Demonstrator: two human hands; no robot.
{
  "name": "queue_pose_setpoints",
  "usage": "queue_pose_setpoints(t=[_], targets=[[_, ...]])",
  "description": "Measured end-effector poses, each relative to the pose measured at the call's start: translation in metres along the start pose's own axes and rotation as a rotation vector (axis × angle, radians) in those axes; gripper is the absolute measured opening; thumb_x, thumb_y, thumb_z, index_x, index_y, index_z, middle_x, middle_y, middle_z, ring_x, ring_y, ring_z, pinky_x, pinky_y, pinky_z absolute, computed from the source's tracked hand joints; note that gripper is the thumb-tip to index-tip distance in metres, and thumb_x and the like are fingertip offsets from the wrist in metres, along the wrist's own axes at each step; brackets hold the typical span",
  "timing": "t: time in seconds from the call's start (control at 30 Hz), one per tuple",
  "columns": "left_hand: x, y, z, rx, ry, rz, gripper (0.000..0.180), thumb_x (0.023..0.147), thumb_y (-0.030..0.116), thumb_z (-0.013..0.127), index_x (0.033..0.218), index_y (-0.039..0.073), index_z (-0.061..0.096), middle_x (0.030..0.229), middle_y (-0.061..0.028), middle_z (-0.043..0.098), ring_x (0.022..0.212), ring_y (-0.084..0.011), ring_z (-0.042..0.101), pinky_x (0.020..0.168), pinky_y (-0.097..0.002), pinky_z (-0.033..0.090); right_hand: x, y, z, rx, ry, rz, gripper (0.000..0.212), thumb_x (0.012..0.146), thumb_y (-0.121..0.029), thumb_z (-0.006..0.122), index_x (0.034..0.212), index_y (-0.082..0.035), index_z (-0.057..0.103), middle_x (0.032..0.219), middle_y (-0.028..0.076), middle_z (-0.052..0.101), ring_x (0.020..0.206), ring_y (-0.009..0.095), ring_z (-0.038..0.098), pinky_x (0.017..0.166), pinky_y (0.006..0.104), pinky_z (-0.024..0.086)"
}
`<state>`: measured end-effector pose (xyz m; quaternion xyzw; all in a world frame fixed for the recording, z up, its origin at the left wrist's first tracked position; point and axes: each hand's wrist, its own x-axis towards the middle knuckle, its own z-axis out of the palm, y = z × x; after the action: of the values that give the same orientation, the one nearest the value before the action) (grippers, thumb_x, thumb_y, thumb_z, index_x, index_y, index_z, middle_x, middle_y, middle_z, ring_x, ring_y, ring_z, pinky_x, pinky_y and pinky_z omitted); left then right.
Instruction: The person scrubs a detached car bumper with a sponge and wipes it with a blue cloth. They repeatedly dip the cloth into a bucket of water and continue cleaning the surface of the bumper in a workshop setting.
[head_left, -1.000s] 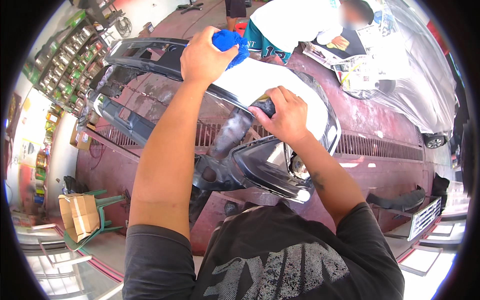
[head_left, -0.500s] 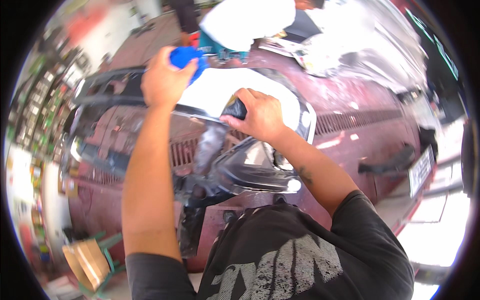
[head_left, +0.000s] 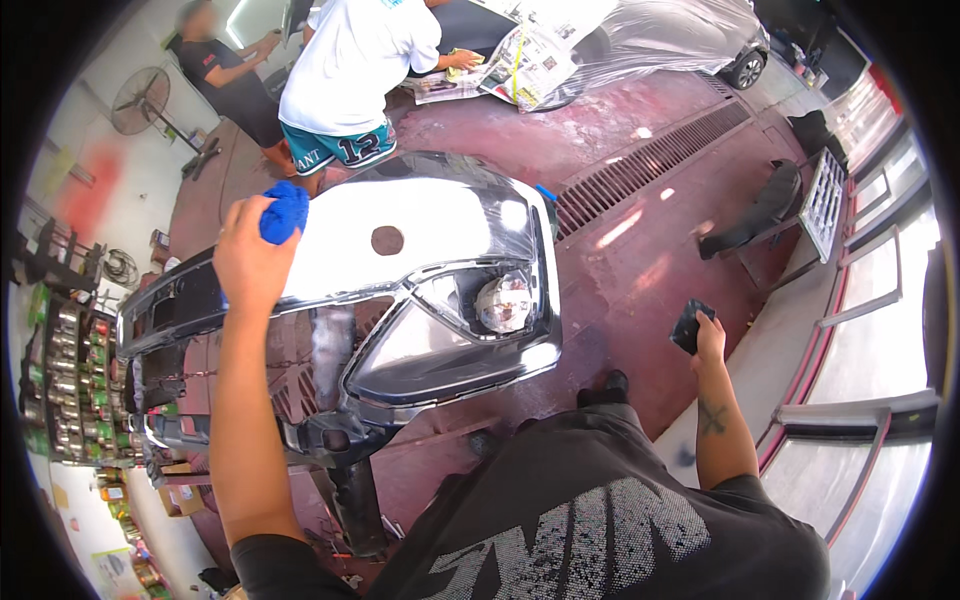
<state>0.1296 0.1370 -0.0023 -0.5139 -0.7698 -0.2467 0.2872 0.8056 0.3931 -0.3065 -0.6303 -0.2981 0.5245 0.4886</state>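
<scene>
A glossy car bumper [head_left: 455,212], white on top with black parts and a round hole, lies raised above the floor in front of me. My left hand [head_left: 250,262] is closed round a bunched blue cloth [head_left: 285,212] over the bumper's top edge, left of the hole; whether the cloth touches the surface I cannot tell. Away to the right, clear of the bumper, my right hand [head_left: 709,338] grips a dark flat pad [head_left: 688,326] above the floor. Crumpled paper [head_left: 503,303] fills the bumper's lamp opening.
A co-worker in a white shirt [head_left: 345,65] stands beyond the bumper, a hand on newspaper sheets [head_left: 535,70] by a car under plastic [head_left: 660,35]. Another person [head_left: 225,75] is behind. Around are a floor grate [head_left: 650,165], a fan [head_left: 141,100], shelved cans [head_left: 75,370] and a black part [head_left: 755,215].
My right hand has left the bumper and swung far right with the dark pad. My left hand keeps the blue cloth. The view has turned, showing more of the right side.
</scene>
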Motion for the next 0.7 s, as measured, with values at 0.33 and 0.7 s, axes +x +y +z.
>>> queue_pose_setpoints(t=[0.33, 0.7], targets=[[0.001, 0.192, 0.139, 0.08, -0.202, 0.179, 0.05, 0.072, 0.02, 0.094, 0.118, 0.018, 0.074, 0.132, -0.011, 0.071, 0.12, -0.0377, 0.069, 0.101, -0.0504, 0.055, 0.178, 0.022, -0.06, -0.24, -0.143, -0.137, 0.026, 0.098, -0.008, 0.08, 0.118, -0.003, 0.065, 0.095, 0.005, 0.071, 0.088, 0.018, 0.074, 0.077, 0.0312, 0.06], [-0.106, 0.34, 0.3, 0.109, -0.531, 0.149, 0.038, 0.081, 0.009, 0.079, 0.117, 0.016, 0.074, 0.145, -0.0124, 0.061, 0.142, -0.043, 0.052, 0.11, -0.0611, 0.045, 0.36, -0.036, -0.082, -0.246, -0.24, 0.09, 0.029, 0.095, -0.006, 0.082, 0.118, -0.007, 0.064, 0.093, 0.002, 0.069, 0.073, 0.012, 0.067, 0.054, 0.0269, 0.047]])
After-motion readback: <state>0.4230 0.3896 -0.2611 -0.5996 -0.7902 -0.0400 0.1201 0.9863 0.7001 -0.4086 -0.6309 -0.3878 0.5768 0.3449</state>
